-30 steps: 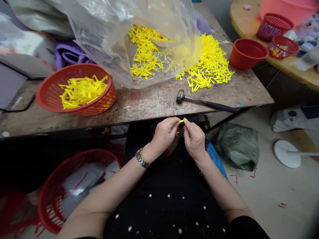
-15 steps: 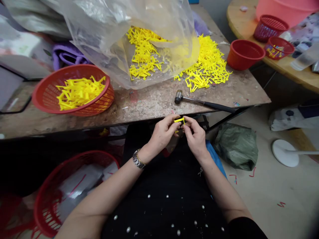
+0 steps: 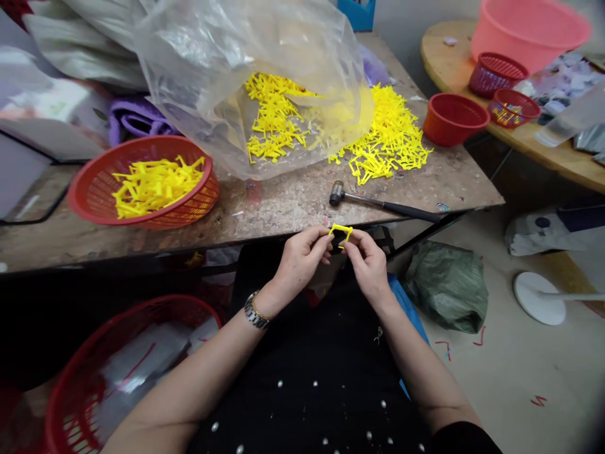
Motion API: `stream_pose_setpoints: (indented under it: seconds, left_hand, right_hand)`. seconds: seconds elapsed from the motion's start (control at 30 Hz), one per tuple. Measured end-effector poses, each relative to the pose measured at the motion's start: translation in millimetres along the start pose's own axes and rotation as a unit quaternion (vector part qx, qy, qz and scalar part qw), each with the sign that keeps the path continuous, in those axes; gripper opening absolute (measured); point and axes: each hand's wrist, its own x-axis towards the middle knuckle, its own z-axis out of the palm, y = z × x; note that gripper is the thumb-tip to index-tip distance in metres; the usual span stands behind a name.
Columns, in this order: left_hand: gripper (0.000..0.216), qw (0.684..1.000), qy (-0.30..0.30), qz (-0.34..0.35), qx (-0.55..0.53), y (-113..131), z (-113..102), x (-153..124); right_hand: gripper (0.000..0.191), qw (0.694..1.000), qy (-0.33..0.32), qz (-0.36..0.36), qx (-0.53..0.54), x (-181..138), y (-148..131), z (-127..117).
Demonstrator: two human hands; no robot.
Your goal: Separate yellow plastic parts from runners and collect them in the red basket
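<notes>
Just off the front edge of the worktable, my left hand (image 3: 302, 257) and my right hand (image 3: 371, 261) are both closed on a small yellow plastic piece (image 3: 341, 228). Its straight bar spans between them, with a bent arm at each end pinched in the fingertips. Loose yellow pieces (image 3: 390, 135) are heaped on the table beyond. More of them fill part of a red basket (image 3: 89, 189) on the left. A small hammer (image 3: 363, 199) lies on the table just beyond my hands.
A clear plastic bag (image 3: 198, 82) covers part of the yellow pieces. Another red tub (image 3: 456, 120) stands at the table's right edge. On the floor are a dark green bag (image 3: 447, 287) and a red basket (image 3: 61, 384) with plastic packets. A round wooden table (image 3: 439, 50) holds several containers.
The yellow piece now shows as a bracket shape with bent arms at both ends; before, mainly its bar and right arm showed. My hands are slightly farther apart. The view has shifted a little.
</notes>
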Motion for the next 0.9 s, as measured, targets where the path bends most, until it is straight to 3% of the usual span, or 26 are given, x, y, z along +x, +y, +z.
stream_pose_setpoints:
  seconds: [0.23, 0.43, 0.63, 0.77, 0.9]
  left_hand:
    - [0.015, 0.973, 0.063, 0.128, 0.182, 11.2, -32.7, 22.1]
    - [0.014, 0.913, 0.09, 0.205, 0.341, 13.4, -52.8, 52.0]
    - [0.016, 0.864, 0.096, 0.216, 0.445, 6.3, -54.1, 77.9]
    - [0.019, 0.84, 0.074, 0.176, 0.508, 2.8, -49.6, 87.2]
    - [0.018, 0.843, 0.069, 0.166, 0.507, -1.4, -48.2, 91.9]
  right_hand:
    - [0.021, 0.959, 0.023, -0.158, -0.235, 29.2, -15.8, -41.1]
    - [0.031, 0.867, 0.008, -0.146, -0.477, 63.1, -9.4, -67.4]
    - [0.021, 0.787, -0.041, -0.143, -0.598, 85.1, -0.9, -76.6]
    - [0.019, 0.766, -0.077, -0.158, -0.618, 92.1, 2.0, -80.5]
    - [0.019, 0.758, -0.102, -0.171, -0.621, 92.2, 1.2, -83.9]
